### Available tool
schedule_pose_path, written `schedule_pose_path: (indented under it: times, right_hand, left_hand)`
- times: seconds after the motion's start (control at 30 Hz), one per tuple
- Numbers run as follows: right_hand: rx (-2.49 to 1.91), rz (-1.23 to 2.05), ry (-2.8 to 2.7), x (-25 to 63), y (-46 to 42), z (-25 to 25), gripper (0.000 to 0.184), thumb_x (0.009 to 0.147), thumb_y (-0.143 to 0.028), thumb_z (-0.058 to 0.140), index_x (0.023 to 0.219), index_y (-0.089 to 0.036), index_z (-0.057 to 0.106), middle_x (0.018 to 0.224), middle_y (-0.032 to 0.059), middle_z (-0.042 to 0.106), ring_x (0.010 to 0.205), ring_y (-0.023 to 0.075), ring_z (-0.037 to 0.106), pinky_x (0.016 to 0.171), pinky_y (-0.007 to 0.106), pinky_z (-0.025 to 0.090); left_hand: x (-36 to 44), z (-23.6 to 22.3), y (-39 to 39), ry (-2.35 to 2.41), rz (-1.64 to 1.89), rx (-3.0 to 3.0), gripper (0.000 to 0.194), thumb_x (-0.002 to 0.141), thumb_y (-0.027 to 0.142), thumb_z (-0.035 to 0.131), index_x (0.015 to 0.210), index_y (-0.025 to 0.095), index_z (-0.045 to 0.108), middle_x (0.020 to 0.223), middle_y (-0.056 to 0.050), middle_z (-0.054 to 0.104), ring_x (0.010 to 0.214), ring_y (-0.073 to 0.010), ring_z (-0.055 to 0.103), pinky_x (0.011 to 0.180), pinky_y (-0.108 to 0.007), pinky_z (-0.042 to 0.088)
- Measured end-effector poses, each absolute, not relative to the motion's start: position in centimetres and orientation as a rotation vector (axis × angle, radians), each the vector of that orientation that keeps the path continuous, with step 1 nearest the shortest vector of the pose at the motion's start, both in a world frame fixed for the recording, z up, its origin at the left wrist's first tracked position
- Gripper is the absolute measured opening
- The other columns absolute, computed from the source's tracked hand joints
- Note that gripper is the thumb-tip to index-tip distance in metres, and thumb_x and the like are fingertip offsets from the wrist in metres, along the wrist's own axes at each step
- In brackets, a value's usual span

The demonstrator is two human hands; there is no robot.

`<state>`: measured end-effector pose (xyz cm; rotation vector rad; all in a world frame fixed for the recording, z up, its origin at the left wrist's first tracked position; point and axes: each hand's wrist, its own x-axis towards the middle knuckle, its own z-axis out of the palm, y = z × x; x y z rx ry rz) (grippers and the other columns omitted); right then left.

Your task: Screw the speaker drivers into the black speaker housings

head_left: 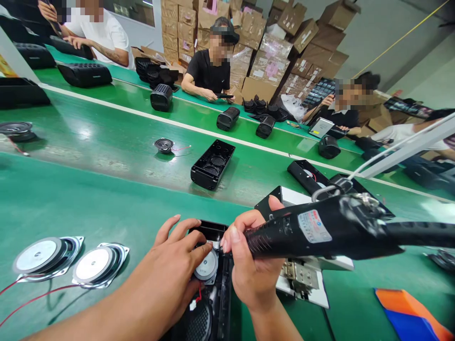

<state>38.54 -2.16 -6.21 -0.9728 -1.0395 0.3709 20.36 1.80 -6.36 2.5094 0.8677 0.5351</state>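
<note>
A black electric screwdriver lies nearly level in my right hand, its fingers wrapped round the front end. Its tip points left, at the edge of a round speaker driver set in a long black speaker housing. My left hand reaches over the housing, its thumb and index finger curled about that driver. A short red wire with a white plug hangs beside the driver. Below it in the housing is a round mesh grille. The screwdriver's very tip is hidden by my fingers.
Two loose speaker drivers with red wires lie at left. A white metal device stands under the screwdriver. Across a green conveyor sit another open housing and a small driver. Several co-workers sit opposite. An orange-and-blue item lies right.
</note>
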Motion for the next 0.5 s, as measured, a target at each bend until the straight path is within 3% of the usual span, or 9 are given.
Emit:
schedule_pose_path:
  times: [0.1,0.2,0.37,0.5]
  right_hand:
    - [-0.922,0.389,-1.015,38.3,-2.2,-5.9,0.066,0.112,-0.028,0.079,0.167,-0.04,0.043,0.094,-0.0064,0.063,0.067,0.0172,0.061,0.066,0.033,0.058]
    - [-0.881,0.386,-1.033,38.2,-2.3,-5.7,0.054,0.112,-0.021,0.077,0.156,-0.042,0.052,0.093,-0.0078,0.06,0.064,0.0141,0.057,0.064,0.029,0.057]
    - [-0.888,0.373,-1.071,38.3,-2.3,-6.3,0.048,0.111,-0.021,0.076,0.149,-0.038,0.051,0.093,-0.0077,0.06,0.064,0.014,0.059,0.062,0.029,0.056]
    - [-0.926,0.366,-1.091,38.4,-2.1,-6.6,0.045,0.109,-0.022,0.076,0.145,-0.032,0.051,0.093,-0.0059,0.06,0.064,0.0149,0.059,0.06,0.03,0.057]
  left_hand:
    - [20.7,-5.7,1.9,0.884,0.428,2.473,0.071,0.07,0.012,0.075,0.137,0.029,0.088,0.129,-0.004,0.087,0.159,-0.0424,0.056,0.143,-0.062,0.006]
    - [21.0,-5.0,2.0,0.902,0.342,2.435,0.065,0.074,0.013,0.076,0.136,0.027,0.089,0.132,-0.005,0.087,0.162,-0.0454,0.053,0.142,-0.066,0.009]
    - [21.0,-4.8,2.1,0.894,0.408,2.474,0.065,0.069,0.01,0.076,0.13,0.028,0.091,0.128,-0.006,0.087,0.157,-0.0469,0.057,0.137,-0.067,0.022]
    - [20.7,-4.6,2.1,0.884,0.441,2.519,0.059,0.074,0.011,0.076,0.129,0.029,0.09,0.124,-0.006,0.088,0.153,-0.0466,0.06,0.132,-0.066,0.031]
